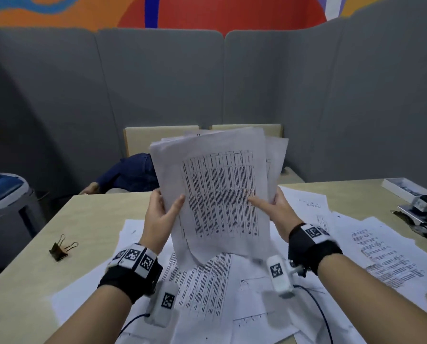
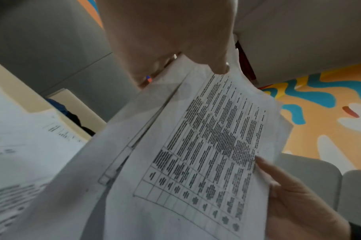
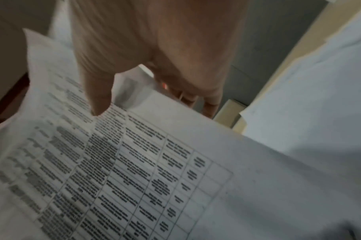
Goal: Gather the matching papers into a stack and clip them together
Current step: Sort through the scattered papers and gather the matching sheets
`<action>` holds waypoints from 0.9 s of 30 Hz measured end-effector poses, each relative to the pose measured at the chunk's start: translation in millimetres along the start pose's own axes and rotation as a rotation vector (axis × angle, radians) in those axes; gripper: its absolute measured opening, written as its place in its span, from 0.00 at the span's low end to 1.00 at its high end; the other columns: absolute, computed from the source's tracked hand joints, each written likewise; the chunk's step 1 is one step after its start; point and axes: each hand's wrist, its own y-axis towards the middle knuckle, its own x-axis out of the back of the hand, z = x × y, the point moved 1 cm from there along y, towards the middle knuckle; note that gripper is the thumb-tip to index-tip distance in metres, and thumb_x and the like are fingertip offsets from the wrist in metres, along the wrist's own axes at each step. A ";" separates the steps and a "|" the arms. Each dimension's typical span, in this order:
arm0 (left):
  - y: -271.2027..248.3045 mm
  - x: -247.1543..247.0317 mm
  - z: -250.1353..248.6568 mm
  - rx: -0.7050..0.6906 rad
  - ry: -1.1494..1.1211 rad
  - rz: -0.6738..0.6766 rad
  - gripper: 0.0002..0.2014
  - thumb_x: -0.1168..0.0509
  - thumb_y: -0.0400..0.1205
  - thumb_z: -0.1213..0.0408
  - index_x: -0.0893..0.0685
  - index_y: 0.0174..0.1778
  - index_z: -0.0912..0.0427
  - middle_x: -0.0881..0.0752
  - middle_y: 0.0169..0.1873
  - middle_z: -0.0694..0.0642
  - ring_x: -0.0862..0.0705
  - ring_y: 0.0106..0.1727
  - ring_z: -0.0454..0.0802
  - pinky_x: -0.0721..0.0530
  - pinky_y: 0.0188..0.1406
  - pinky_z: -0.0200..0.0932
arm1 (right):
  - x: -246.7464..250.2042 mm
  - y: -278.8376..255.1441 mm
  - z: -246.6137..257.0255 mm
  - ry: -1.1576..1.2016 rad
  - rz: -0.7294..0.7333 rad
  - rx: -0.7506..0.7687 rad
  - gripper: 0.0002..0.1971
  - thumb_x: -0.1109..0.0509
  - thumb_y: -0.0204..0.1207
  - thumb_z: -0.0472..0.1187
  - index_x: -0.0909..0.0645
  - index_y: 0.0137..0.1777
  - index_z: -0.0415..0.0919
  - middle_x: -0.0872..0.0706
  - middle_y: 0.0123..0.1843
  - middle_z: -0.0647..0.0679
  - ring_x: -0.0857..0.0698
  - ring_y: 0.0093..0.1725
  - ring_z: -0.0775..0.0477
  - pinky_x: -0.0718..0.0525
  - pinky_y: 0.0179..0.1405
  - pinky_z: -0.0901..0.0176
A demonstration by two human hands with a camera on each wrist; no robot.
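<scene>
I hold a loose stack of white papers (image 1: 215, 189) upright above the table; the front sheet carries a printed table. My left hand (image 1: 161, 209) grips the stack's left edge, thumb on the front, fingers behind. My right hand (image 1: 272, 207) grips the right edge the same way. The sheets are fanned and uneven at the top. The left wrist view has the stack (image 2: 196, 154) under my left thumb (image 2: 216, 65), and the right wrist view has the table sheet (image 3: 144, 170) under my right thumb (image 3: 97, 100). A bronze binder clip (image 1: 60, 249) lies on the table at the left.
More printed sheets (image 1: 207, 289) lie scattered over the wooden table (image 1: 33, 281) beneath my arms and to the right (image 1: 386, 254). A small box and a dark device (image 1: 423, 202) sit at the right edge. Grey partition panels (image 1: 158, 83) surround the desk; a bin (image 1: 4, 192) stands left.
</scene>
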 end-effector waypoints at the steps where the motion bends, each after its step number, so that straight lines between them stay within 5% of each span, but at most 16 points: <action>1: -1.1 -1.3 3.4 0.007 -0.001 -0.002 0.17 0.30 0.78 0.51 0.25 0.58 0.53 0.15 0.58 0.57 0.14 0.59 0.54 0.15 0.59 0.62 | 1.1 0.4 -4.1 0.017 0.009 -0.021 0.29 0.25 0.74 0.34 0.32 0.72 0.42 0.14 0.63 0.44 0.14 0.61 0.47 0.16 0.62 0.50; 4: 1.5 -12.2 3.3 -0.019 0.021 -0.033 0.03 0.42 0.87 0.63 0.25 0.52 0.51 0.16 0.51 0.53 0.15 0.52 0.51 0.16 0.57 0.59 | -1.8 3.2 -2.6 0.060 0.006 -0.022 0.32 0.31 0.66 0.28 0.31 0.72 0.39 0.14 0.63 0.41 0.17 0.65 0.39 0.19 0.65 0.42; 7: 6.2 -23.2 -9.2 -0.113 0.049 -0.040 0.08 0.47 0.89 0.63 0.26 0.45 0.53 0.19 0.43 0.54 0.19 0.45 0.50 0.18 0.50 0.59 | -6.0 7.9 5.8 0.105 -0.037 0.009 0.36 0.37 0.57 0.27 0.31 0.70 0.38 0.16 0.64 0.37 0.17 0.65 0.36 0.21 0.66 0.37; 12: 17.6 -25.1 -24.6 -0.170 -0.018 0.001 0.03 0.45 0.88 0.56 0.27 0.52 0.46 0.18 0.52 0.53 0.18 0.55 0.54 0.19 0.61 0.58 | -7.2 10.7 25.9 0.088 -0.031 0.056 0.36 0.30 0.61 0.33 0.35 0.72 0.40 0.18 0.65 0.38 0.16 0.63 0.40 0.18 0.64 0.41; 15: 20.7 -17.5 -21.5 -0.176 0.004 0.010 0.13 0.40 0.82 0.49 0.29 0.60 0.47 0.19 0.59 0.50 0.18 0.62 0.49 0.20 0.66 0.55 | -6.1 12.3 30.3 -0.020 0.022 0.086 0.36 0.25 0.66 0.34 0.38 0.72 0.48 0.18 0.65 0.44 0.16 0.63 0.46 0.19 0.65 0.43; 18: 21.2 -17.4 -19.2 -0.194 0.080 0.057 0.22 0.38 0.81 0.47 0.32 0.67 0.50 0.21 0.61 0.49 0.20 0.65 0.47 0.20 0.64 0.51 | -8.1 13.6 32.9 -0.052 0.025 0.116 0.36 0.26 0.72 0.28 0.41 0.74 0.47 0.19 0.62 0.49 0.16 0.59 0.54 0.18 0.63 0.50; 23: 26.6 -26.2 -32.6 -0.258 0.112 -0.033 0.04 0.44 0.88 0.62 0.27 0.54 0.47 0.18 0.48 0.48 0.16 0.45 0.37 0.18 0.46 0.42 | -15.1 18.6 45.2 -0.023 0.013 0.172 0.33 0.26 0.72 0.27 0.37 0.71 0.48 0.16 0.62 0.43 0.14 0.61 0.45 0.16 0.61 0.46; 27: 32.4 -15.4 -41.0 -0.227 -0.067 -0.075 0.04 0.40 0.84 0.56 0.26 0.53 0.47 0.17 0.43 0.48 0.15 0.42 0.37 0.16 0.41 0.38 | -11.9 18.6 49.1 0.065 -0.023 0.166 0.31 0.26 0.72 0.26 0.35 0.70 0.45 0.16 0.62 0.41 0.15 0.62 0.42 0.16 0.63 0.42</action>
